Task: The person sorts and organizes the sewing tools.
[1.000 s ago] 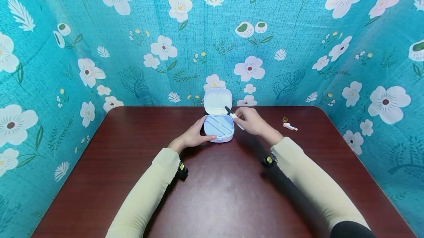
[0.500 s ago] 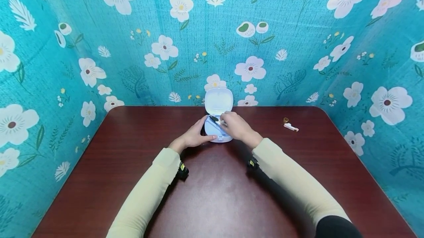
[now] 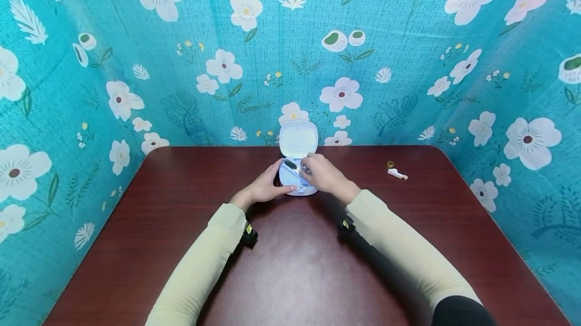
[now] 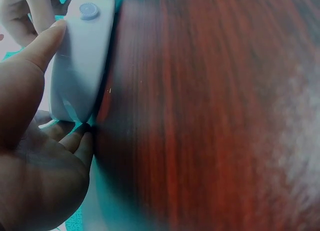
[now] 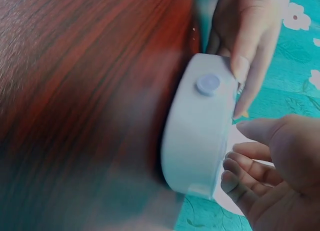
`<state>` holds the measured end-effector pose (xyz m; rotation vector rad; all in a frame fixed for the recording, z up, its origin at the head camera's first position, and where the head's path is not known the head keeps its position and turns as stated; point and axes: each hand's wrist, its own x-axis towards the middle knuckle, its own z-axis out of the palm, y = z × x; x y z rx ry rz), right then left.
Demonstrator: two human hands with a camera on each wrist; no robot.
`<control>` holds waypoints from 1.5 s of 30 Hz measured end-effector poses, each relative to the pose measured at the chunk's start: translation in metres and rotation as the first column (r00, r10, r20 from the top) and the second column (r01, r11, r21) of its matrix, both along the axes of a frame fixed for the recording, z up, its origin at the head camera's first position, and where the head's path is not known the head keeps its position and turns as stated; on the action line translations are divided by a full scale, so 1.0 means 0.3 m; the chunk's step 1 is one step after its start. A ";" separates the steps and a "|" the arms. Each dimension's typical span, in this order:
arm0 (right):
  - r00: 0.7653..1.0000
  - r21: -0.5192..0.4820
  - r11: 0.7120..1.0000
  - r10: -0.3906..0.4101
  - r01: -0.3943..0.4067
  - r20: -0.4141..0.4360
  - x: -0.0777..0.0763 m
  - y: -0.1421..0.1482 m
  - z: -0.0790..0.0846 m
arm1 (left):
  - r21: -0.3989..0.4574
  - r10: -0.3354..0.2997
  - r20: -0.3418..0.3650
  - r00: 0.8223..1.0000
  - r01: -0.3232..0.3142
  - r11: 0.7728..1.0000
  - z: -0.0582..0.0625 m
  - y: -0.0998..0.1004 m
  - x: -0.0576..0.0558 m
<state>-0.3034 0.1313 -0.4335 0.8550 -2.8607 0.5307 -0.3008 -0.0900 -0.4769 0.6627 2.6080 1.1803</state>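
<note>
A small pale blue box with a diagonal divider stands at the back of the table, its white lid raised. My left hand grips the box's left side, thumb on the front rim and fingers round the side. In the left wrist view the round front button shows beside that thumb. My right hand reaches over the box's right half and pinches a slim stick with a black end and a pale body. The black end points to the back left, over the inside. The rest of the stick is hidden by the fingers.
On the dark red wooden table, off to the right, lie a small gold ring-shaped piece and a slim white and pink item. A teal flowered cloth hangs close behind the raised lid.
My right hand has moved left from beside the box to over it, carrying the stick; in the last half second it has barely shifted. The left hand has stayed on the box.
</note>
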 end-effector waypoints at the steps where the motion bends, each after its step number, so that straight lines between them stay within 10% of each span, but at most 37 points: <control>1: 1.000 -0.008 1.000 0.010 -0.010 0.000 0.003 0.009 0.005 | 0.004 0.000 0.001 1.000 0.000 1.000 -0.001 -0.001 0.001; 17: 0.995 0.002 0.999 -0.052 0.053 -0.084 0.040 0.328 0.102 | 0.002 0.008 0.001 1.000 -0.008 1.000 -0.001 -0.002 0.004; 31: 0.960 0.142 0.950 -0.278 0.278 -0.019 0.020 0.703 0.008 | 0.008 0.008 -0.002 1.000 -0.008 1.000 0.007 0.002 -0.004; 45: 0.927 0.180 0.926 -0.355 0.331 0.120 -0.001 0.817 -0.075 | 0.003 0.020 0.019 1.000 -0.020 1.000 -0.001 -0.002 0.005</control>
